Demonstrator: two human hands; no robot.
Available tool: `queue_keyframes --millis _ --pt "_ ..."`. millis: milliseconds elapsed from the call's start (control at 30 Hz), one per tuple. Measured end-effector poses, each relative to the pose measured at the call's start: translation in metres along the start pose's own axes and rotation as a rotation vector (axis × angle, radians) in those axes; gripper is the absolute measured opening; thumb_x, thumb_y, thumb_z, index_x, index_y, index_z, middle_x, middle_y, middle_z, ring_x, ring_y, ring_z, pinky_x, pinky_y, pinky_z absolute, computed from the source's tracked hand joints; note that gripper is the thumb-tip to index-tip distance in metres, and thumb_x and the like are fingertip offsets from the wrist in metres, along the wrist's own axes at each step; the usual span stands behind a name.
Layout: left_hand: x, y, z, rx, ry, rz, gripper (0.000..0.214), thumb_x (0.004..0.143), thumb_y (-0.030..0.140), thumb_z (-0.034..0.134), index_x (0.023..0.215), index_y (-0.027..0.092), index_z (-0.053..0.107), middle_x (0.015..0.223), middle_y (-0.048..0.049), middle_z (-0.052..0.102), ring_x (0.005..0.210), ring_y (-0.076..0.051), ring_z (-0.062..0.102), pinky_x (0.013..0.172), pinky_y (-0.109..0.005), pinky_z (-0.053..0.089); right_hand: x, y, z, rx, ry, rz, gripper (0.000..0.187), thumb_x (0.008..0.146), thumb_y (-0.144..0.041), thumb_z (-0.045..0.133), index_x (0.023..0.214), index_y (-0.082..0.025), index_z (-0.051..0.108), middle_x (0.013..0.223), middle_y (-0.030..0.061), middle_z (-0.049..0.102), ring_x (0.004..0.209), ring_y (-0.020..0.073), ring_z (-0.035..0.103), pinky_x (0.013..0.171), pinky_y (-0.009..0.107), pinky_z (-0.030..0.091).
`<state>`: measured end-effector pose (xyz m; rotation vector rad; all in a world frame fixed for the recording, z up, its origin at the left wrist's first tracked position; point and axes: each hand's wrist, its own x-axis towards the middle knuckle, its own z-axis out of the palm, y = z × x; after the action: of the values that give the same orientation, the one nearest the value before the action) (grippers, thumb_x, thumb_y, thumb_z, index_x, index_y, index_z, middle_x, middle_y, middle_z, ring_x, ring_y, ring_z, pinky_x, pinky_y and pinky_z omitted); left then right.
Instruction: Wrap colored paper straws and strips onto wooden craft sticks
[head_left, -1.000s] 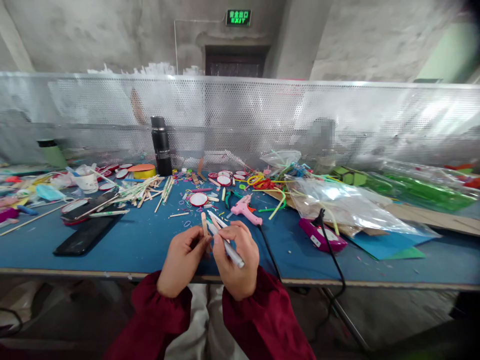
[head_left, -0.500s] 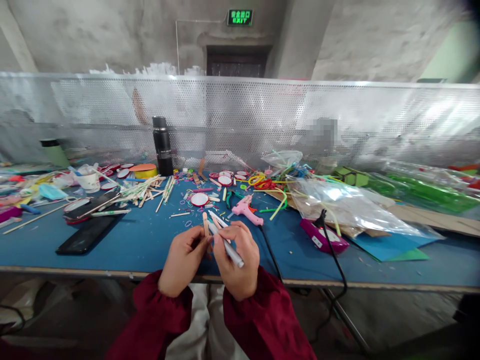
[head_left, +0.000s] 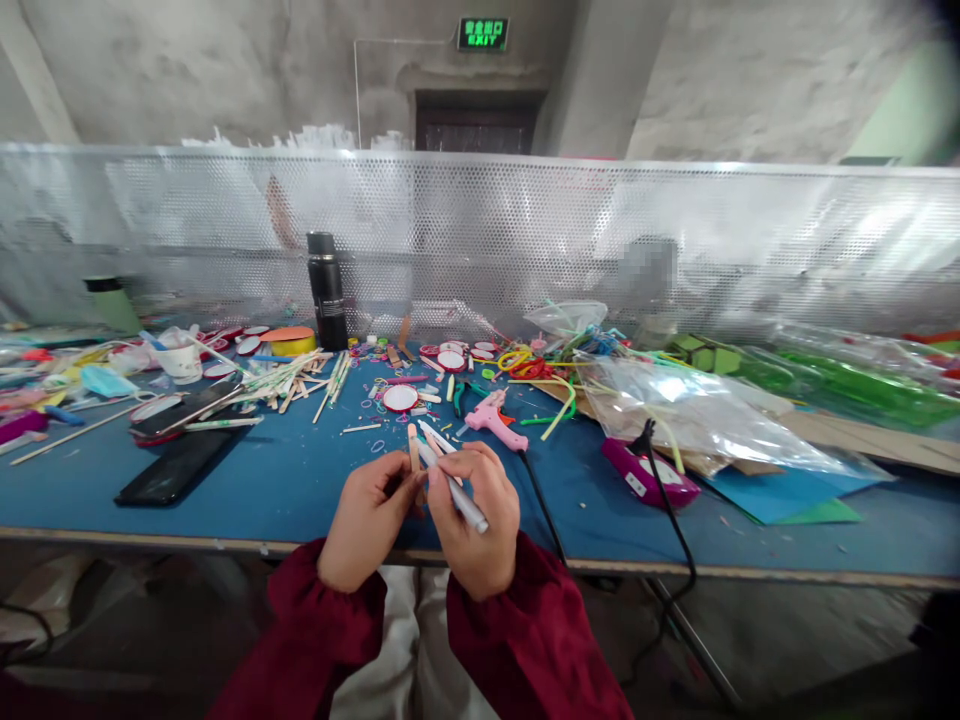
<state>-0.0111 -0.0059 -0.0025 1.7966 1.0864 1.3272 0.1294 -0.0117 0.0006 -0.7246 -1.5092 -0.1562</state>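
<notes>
in the head view, a clear plastic bag [head_left: 675, 405] is seen lying on the right of the table, with pale strips and straws inside it; a white cup [head_left: 180, 360] is set at the far left, its contents too small to tell, and one black flask [head_left: 328, 290] is stood upright with its cap on. one pink glue gun [head_left: 495, 418] is laid just beyond the hands, its black cord trailed over the near edge, and one black phone [head_left: 176, 465] is laid flat to the left. one wooden stick [head_left: 411, 445] is pinched upright by the curled fingers of the left hand [head_left: 367, 520] above the near table edge. one white pen [head_left: 459, 497] is gripped in the closed fingers of the right hand [head_left: 476, 530], its tip brought against the stick. the blue table [head_left: 285, 480] is strewn with sticks and small rings. a perforated metal screen [head_left: 525, 230] is set behind it, and a green exit sign [head_left: 481, 33] is mounted on the concrete wall.
</notes>
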Motion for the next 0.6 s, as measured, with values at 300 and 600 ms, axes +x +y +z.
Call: queue_keyframes --millis 300,600 --pt "-0.0001 -0.0020 -0.0004 0.009 -0.005 0.001 0.031 0.096 0.039 0.058 0.073 0.018 0.059 0.066 0.0031 0.057 0.063 -0.013 0.050 0.062 -0.022 0.040 0.0013 0.0004 -0.0001 0.011 -0.012 -0.005 0.013 0.088 -0.012 0.062 0.088 -0.024 0.058 0.074 -0.0018 0.069 0.071 0.0157 0.068 0.089 0.038 0.055" --pt "-0.0002 -0.0004 -0.0001 0.028 -0.011 -0.001 0.033 0.096 0.039 0.057 0.072 0.018 0.057 0.067 0.0033 0.055 0.064 -0.012 0.048 0.062 -0.023 0.038 0.0012 -0.0008 -0.0007 0.012 -0.031 -0.001 0.013 0.089 -0.012 0.062 0.088 -0.024 0.058 0.075 -0.0021 0.069 0.073 0.0151 0.068 0.092 0.037 0.053"
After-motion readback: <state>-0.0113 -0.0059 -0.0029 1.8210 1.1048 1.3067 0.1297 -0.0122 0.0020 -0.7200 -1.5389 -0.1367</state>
